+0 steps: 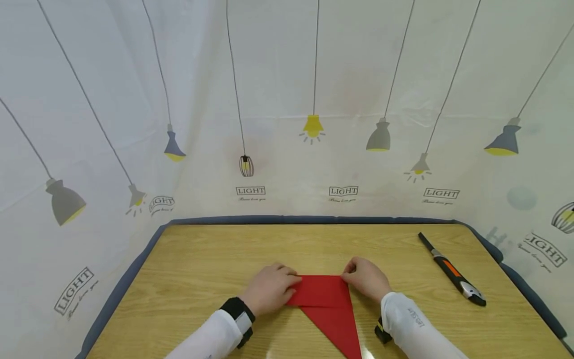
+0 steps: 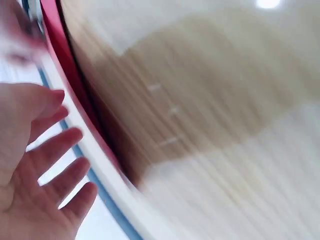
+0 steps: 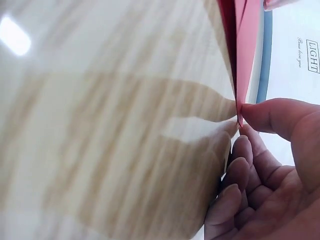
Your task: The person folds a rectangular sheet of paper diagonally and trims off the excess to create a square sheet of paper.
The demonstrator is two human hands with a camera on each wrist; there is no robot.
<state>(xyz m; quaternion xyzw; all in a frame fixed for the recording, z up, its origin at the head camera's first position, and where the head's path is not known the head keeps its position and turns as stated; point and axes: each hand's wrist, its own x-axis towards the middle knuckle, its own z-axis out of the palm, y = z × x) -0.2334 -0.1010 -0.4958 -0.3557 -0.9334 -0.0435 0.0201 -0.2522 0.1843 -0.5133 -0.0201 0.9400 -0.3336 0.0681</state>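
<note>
A sheet of red paper (image 1: 329, 314) lies on the wooden table, folded so that a straight band runs across its far part and a triangular point reaches toward me. At its far right corner my right hand (image 1: 367, 279) pinches the edge between thumb and forefinger, as the right wrist view also shows. The other fingers of that hand (image 3: 280, 170) curl in loosely below. My left hand (image 1: 271, 286) is at the far left end of the band, thumb and fingertips on the paper. Seen in the left wrist view, the left fingers (image 2: 55, 155) are spread and relaxed beside the red edge.
To the right on the table (image 1: 202, 259) lies a black and grey long-nosed lighter (image 1: 453, 271) with an orange stripe. A dark blue edging (image 1: 269, 219) borders the table. Behind it hangs a white sheet (image 1: 278, 89) printed with lamps.
</note>
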